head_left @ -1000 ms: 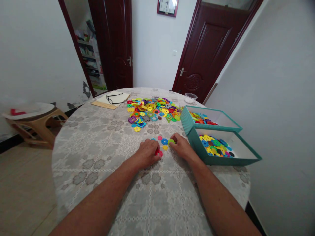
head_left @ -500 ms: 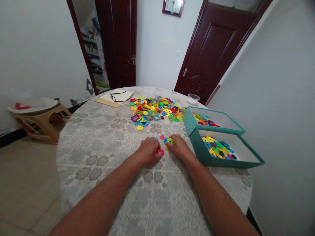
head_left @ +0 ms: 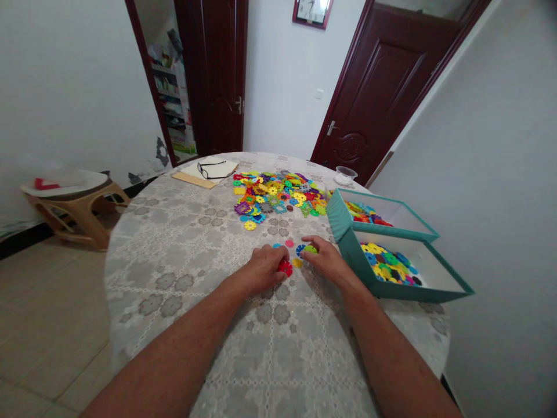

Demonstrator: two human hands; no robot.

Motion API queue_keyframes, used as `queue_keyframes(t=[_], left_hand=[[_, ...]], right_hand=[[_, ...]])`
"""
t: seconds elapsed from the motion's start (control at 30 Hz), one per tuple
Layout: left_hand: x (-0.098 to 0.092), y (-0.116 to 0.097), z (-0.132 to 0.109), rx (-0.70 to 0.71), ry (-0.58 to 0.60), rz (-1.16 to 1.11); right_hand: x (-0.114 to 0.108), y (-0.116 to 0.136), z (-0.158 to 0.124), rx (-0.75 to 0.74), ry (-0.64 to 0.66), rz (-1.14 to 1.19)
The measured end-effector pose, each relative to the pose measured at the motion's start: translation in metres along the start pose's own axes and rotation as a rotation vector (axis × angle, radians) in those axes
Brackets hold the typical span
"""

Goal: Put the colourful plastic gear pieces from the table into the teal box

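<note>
Both my hands rest on a round table with a grey patterned cloth [head_left: 183, 255]. My left hand [head_left: 263, 267] has its fingers curled onto a red flower-shaped plastic disc [head_left: 285, 267]. My right hand [head_left: 324, 260] pinches a green disc [head_left: 310, 249] joined to a blue disc [head_left: 300, 250]. A yellow disc [head_left: 297, 263] and a pink disc [head_left: 289, 243] lie loose between the hands. A big heap of many-coloured discs [head_left: 276, 195] lies farther back on the table.
Two teal open boxes [head_left: 348, 223] holding coloured discs stand at the right, close to my right hand. Glasses on a paper pad [head_left: 212, 169] and a small clear bowl [head_left: 346, 173] sit at the far edge. A wooden stool [head_left: 73, 206] stands left; two dark doors behind.
My view has shifted slightly, so everything sits a little to the right. My right hand has moved slightly right with the green and blue discs. My left hand stays on the red disc.
</note>
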State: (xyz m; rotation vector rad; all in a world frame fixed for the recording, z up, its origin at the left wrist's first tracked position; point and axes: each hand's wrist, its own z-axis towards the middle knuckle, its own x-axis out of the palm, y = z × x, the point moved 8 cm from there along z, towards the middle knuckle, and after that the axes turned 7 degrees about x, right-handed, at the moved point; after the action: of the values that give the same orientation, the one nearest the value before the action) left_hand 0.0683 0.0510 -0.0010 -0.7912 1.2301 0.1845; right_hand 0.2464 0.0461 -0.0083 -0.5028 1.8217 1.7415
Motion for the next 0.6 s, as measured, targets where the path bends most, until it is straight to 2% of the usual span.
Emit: queue_keyframes(t=[0.13,0.27,0.37,0.5,0.6], left_hand=[[-0.004,0.003,-0.001,0.003,-0.054,-0.036],[-0.006,0.009,-0.001,0.013,-0.132,-0.114],[-0.007,0.013,0.000,0.019,-0.197,-0.158],[-0.011,0.016,-0.001,0.010,-0.265,-0.222],[-0.011,0.016,-0.001,0.015,-0.265,-0.331]], right_hand=[[0.010,0.005,-0.013,-0.033,0.105,-0.172],[0.017,0.011,-0.017,-0.013,0.061,-0.321],[0.020,0.020,-0.018,-0.066,0.056,-0.365],[0.020,0.028,-0.022,-0.091,0.051,-0.240],[0.020,0.036,-0.028,-0.129,0.021,-0.094]])
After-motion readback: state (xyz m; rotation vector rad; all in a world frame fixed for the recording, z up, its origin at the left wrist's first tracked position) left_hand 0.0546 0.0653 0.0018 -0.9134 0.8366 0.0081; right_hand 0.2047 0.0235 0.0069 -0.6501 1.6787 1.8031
